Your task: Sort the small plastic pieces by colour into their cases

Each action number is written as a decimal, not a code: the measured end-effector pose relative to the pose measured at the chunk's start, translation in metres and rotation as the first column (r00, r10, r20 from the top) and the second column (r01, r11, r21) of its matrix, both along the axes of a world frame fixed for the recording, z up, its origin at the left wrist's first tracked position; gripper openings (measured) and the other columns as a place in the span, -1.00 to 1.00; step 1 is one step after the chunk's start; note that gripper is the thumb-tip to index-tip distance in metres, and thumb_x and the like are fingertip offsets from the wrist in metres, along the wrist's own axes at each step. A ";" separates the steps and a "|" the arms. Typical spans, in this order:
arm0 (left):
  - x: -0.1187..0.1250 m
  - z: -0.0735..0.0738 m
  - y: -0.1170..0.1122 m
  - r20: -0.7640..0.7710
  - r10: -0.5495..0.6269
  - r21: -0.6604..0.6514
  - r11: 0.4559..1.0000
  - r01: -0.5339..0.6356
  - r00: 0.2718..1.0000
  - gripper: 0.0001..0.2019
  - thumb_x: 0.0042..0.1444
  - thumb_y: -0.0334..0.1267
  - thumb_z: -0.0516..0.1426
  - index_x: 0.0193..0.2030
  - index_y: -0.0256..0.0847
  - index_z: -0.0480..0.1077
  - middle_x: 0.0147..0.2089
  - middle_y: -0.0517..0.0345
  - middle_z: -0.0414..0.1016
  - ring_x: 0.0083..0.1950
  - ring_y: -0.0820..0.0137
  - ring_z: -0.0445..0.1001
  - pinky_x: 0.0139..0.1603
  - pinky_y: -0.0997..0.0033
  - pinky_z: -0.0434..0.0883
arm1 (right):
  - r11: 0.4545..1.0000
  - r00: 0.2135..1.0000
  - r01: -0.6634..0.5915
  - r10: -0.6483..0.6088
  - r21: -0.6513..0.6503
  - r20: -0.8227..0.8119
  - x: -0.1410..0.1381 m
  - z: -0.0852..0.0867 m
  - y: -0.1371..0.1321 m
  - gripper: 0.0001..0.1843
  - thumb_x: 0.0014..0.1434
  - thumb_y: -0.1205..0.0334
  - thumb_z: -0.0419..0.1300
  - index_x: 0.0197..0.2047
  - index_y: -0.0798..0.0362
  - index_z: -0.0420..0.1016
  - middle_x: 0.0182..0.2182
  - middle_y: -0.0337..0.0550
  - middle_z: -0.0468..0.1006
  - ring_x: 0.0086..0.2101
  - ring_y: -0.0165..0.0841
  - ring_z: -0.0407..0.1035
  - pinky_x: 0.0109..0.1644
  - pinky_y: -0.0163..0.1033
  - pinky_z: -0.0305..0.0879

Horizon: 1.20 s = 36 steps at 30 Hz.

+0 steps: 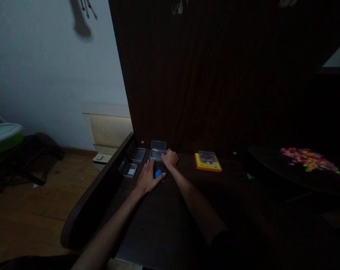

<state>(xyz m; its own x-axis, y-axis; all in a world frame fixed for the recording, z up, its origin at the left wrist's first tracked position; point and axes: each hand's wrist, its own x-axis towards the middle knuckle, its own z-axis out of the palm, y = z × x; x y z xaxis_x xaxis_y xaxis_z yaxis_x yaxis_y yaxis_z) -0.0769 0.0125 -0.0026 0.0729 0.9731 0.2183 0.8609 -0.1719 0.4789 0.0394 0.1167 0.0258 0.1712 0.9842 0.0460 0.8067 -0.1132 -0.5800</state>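
My left hand (pixel 147 178) lies on the dark table with its thumb and fingers apart. A small heap of bright blue pieces (pixel 158 173) sits between that thumb and the fingers; the pieces are too small to name. My right hand (pixel 170 158) is closed, its fingers curled at the right edge of a clear plastic box (pixel 155 155) whose lid stands upright. Whatever those fingers hold, if anything, is hidden. To the left of the box are another clear tray (pixel 138 154) and a smaller clear box (pixel 130 170) with something white in it.
A yellow-orange box (pixel 200 165) with a clear case (pixel 207 157) on top stands to the right. Many pink and yellow pieces (pixel 310 159) lie on a dark surface at far right. A raised wooden edge (pixel 93 195) borders the table's left side; a dark panel (pixel 200 82) rises behind.
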 end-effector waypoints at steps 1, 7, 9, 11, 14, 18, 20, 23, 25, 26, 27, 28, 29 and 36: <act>-0.001 0.001 0.003 0.007 0.007 -0.016 1.000 -0.007 1.000 -0.15 0.14 0.19 0.02 0.36 -0.47 -0.03 0.41 -0.33 0.00 0.45 0.05 -0.10 0.40 0.03 0.01 | 1.000 1.000 -0.002 0.002 -0.001 0.005 0.000 0.001 0.000 -0.67 0.15 0.16 0.13 -0.07 0.11 0.53 -0.16 0.19 0.58 -0.09 -0.08 0.46 -0.05 -0.09 0.31; -0.007 0.000 0.011 0.029 -0.028 -0.037 0.999 0.029 0.999 -0.16 0.13 0.19 0.03 0.39 -0.34 -0.05 0.43 -0.24 -0.05 0.46 0.07 -0.12 0.41 -0.01 -0.04 | 1.000 1.000 -0.031 0.031 0.004 0.002 0.006 0.004 -0.006 -0.63 0.15 0.02 0.12 -0.08 0.04 0.52 -0.19 0.09 0.59 -0.14 -0.11 0.47 -0.11 -0.14 0.30; -0.009 0.000 0.008 0.025 -0.065 -0.021 0.998 0.066 0.998 -0.18 0.13 0.19 0.03 0.38 -0.31 -0.02 0.43 -0.22 -0.02 0.45 0.08 -0.10 0.41 -0.02 -0.04 | 0.997 0.997 -0.073 0.073 0.037 -0.006 0.019 0.005 -0.010 -0.64 0.15 0.00 0.11 -0.08 -0.01 0.51 -0.25 -0.02 0.60 -0.20 -0.19 0.48 -0.16 -0.20 0.29; -0.011 0.001 0.002 0.004 -0.139 -0.011 0.990 0.139 0.990 -0.19 0.12 0.20 0.04 0.37 -0.30 0.04 0.42 -0.20 0.01 0.45 0.09 -0.08 0.41 -0.03 -0.05 | 0.974 0.984 -0.174 0.176 0.142 0.000 0.044 0.005 -0.014 -0.69 0.16 0.07 0.08 -0.10 -0.01 0.50 -0.35 -0.14 0.58 -0.30 -0.28 0.45 -0.22 -0.26 0.27; -0.011 0.002 -0.005 -0.033 -0.282 -0.009 0.959 0.282 0.959 -0.18 0.05 0.23 0.11 0.34 -0.26 0.12 0.42 -0.16 0.03 0.45 0.07 -0.09 0.42 -0.04 -0.07 | 0.876 0.946 -0.324 0.301 0.356 0.120 0.099 0.011 -0.017 -0.75 0.13 0.22 0.07 -0.19 0.06 0.51 -0.38 -0.14 0.53 -0.31 -0.30 0.40 -0.18 -0.24 0.26; -0.006 0.002 -0.006 -0.012 -0.368 0.003 0.930 0.368 0.930 -0.26 0.06 0.19 0.13 0.28 -0.24 0.22 0.38 -0.16 0.11 0.43 0.09 -0.01 0.41 -0.04 -0.03 | 0.757 0.848 -0.515 0.378 0.403 0.372 0.179 0.027 -0.015 -0.66 0.04 0.28 0.11 -0.10 0.11 0.49 -0.16 0.00 0.51 -0.10 -0.16 0.32 0.03 -0.07 0.19; -0.004 0.001 -0.004 0.013 -0.370 0.009 0.929 0.369 0.929 -0.36 0.13 0.13 0.10 0.24 -0.27 0.28 0.36 -0.17 0.16 0.42 0.12 0.05 0.40 -0.01 0.02 | 0.758 0.788 -0.576 0.415 0.307 0.454 0.209 0.034 -0.014 -0.57 0.03 0.27 0.11 0.00 0.12 0.45 -0.06 0.04 0.48 -0.07 -0.14 0.29 0.03 -0.05 0.19; -0.003 -0.002 -0.002 0.040 -0.386 0.014 0.923 0.385 0.922 -0.50 0.21 0.03 0.05 0.16 -0.28 0.36 0.32 -0.17 0.23 0.38 0.17 0.14 0.39 0.03 0.07 | 0.782 0.734 -0.600 0.454 0.169 0.505 0.235 0.038 -0.012 -0.48 0.03 0.24 0.12 0.10 0.10 0.40 0.04 0.06 0.43 -0.02 -0.10 0.27 0.06 -0.01 0.17; -0.004 -0.003 -0.002 0.058 -0.388 0.032 0.922 0.387 0.920 -0.57 0.25 -0.03 0.02 0.10 -0.26 0.40 0.29 -0.14 0.28 0.35 0.20 0.20 0.38 0.03 0.11 | 0.788 0.715 -0.606 0.481 0.107 0.507 0.242 0.037 -0.012 -0.43 0.05 0.23 0.12 0.16 0.10 0.36 0.09 0.07 0.39 0.02 -0.09 0.25 0.09 0.00 0.15; -0.005 -0.004 -0.002 0.066 -0.389 0.045 0.921 0.387 0.919 -0.60 0.26 -0.05 0.01 0.08 -0.25 0.42 0.28 -0.12 0.31 0.34 0.20 0.22 0.37 0.03 0.13 | 0.791 0.711 -0.606 0.491 0.084 0.504 0.243 0.035 -0.012 -0.41 0.06 0.22 0.12 0.19 0.11 0.33 0.12 0.08 0.37 0.04 -0.09 0.24 0.10 0.00 0.15; -0.006 -0.004 -0.002 0.072 -0.391 0.055 0.920 0.387 0.918 -0.62 0.26 -0.07 0.01 0.06 -0.24 0.43 0.26 -0.10 0.33 0.33 0.20 0.24 0.36 0.04 0.15 | 0.793 0.708 -0.605 0.497 0.068 0.501 0.244 0.034 -0.012 -0.40 0.07 0.21 0.12 0.21 0.11 0.31 0.13 0.08 0.36 0.05 -0.08 0.23 0.10 0.00 0.14; -0.006 -0.005 -0.003 0.073 -0.391 0.063 0.920 0.387 0.917 -0.63 0.26 -0.08 0.00 0.05 -0.24 0.44 0.25 -0.09 0.35 0.32 0.20 0.25 0.34 0.04 0.18 | 0.797 0.708 -0.602 0.501 0.055 0.498 0.244 0.033 -0.011 -0.39 0.07 0.20 0.12 0.22 0.10 0.30 0.14 0.09 0.35 0.05 -0.08 0.23 0.10 0.00 0.15; -0.007 -0.005 -0.003 0.073 -0.392 0.067 0.919 0.388 0.917 -0.63 0.26 -0.09 0.00 0.05 -0.23 0.44 0.24 -0.08 0.37 0.32 0.20 0.26 0.34 0.05 0.20 | 0.801 0.711 -0.597 0.501 0.047 0.493 0.244 0.032 -0.011 -0.38 0.07 0.20 0.12 0.23 0.09 0.29 0.14 0.09 0.36 0.05 -0.07 0.23 0.10 0.00 0.15; -0.006 -0.001 -0.005 0.034 -0.325 0.022 0.946 0.324 0.945 -0.45 0.24 -0.07 0.02 0.34 -0.18 0.14 0.35 -0.09 0.20 0.33 0.18 0.23 0.32 0.10 0.24 | 0.805 0.739 -0.592 0.520 0.044 0.427 0.246 0.032 -0.002 -0.38 0.03 0.23 0.16 0.20 0.08 0.31 0.09 0.09 0.38 0.06 -0.06 0.23 0.09 0.03 0.15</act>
